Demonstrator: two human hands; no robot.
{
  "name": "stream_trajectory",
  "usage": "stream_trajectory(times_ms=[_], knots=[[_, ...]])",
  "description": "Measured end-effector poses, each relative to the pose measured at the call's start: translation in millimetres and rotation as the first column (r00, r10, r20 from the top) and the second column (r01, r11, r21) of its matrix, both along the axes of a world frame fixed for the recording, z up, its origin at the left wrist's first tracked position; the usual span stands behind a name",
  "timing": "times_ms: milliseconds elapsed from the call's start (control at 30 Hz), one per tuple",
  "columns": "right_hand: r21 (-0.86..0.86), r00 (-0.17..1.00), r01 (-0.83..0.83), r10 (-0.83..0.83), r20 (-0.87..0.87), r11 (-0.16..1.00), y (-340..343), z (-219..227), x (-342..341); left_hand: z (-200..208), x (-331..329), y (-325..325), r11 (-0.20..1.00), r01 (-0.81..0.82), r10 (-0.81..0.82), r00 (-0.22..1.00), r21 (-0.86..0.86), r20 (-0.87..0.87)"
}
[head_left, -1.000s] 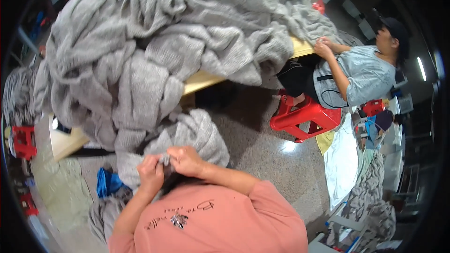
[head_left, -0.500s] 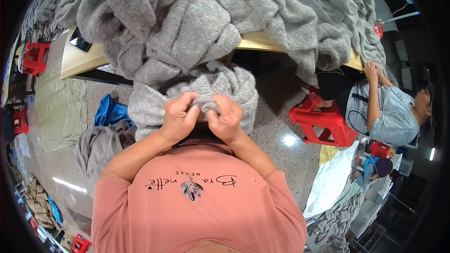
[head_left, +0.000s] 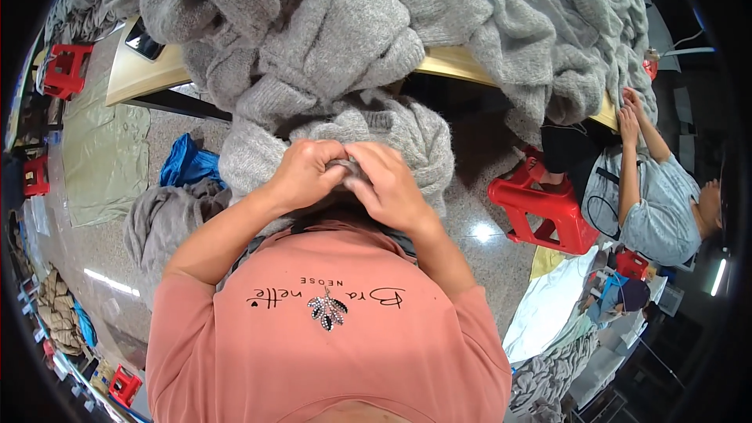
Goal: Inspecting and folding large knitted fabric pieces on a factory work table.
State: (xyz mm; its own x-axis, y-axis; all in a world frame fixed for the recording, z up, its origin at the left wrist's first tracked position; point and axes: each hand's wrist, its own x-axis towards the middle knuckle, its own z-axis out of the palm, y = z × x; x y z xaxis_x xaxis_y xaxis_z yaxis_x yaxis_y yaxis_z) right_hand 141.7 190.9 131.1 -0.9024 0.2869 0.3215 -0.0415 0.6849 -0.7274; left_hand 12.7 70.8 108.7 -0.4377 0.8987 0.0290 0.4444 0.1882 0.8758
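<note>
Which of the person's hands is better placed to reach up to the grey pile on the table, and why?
Probably the left hand: it sits just under the sweaters hanging off the table. The right hand pinches the same grey sweater, lying slightly lower.

Knit garment [head_left: 407, 137] at centre, bunched under left hand [head_left: 309, 172] and right hand [head_left: 388, 184], hands touching. Table [head_left: 141, 74] at 12 o'clock, heap of knitwear [head_left: 352, 23] on it, spilling over near edge. Phone [head_left: 145, 39] on table at 10 o'clock. Stool [head_left: 544, 207] at 3 o'clock, seated co-worker [head_left: 654, 207] beyond it. Fabric pile [head_left: 168, 215] on floor at 9 o'clock.
</note>
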Motion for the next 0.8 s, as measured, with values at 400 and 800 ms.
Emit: stream_trajectory(times_ms=[400,800], knots=[[-0.120,0.990,0.091,-0.103,-0.101,0.989,-18.1,-41.6,-9.2,-7.2,-1.7,-8.6,0.990,-0.008,0.110,0.673,-0.142,0.731],[0.116,0.913,0.399,-0.406,0.040,0.910,7.6,-67.3,48.8,22.1,-15.6,13.4,0.941,-0.310,0.239,0.331,-0.134,0.913]])
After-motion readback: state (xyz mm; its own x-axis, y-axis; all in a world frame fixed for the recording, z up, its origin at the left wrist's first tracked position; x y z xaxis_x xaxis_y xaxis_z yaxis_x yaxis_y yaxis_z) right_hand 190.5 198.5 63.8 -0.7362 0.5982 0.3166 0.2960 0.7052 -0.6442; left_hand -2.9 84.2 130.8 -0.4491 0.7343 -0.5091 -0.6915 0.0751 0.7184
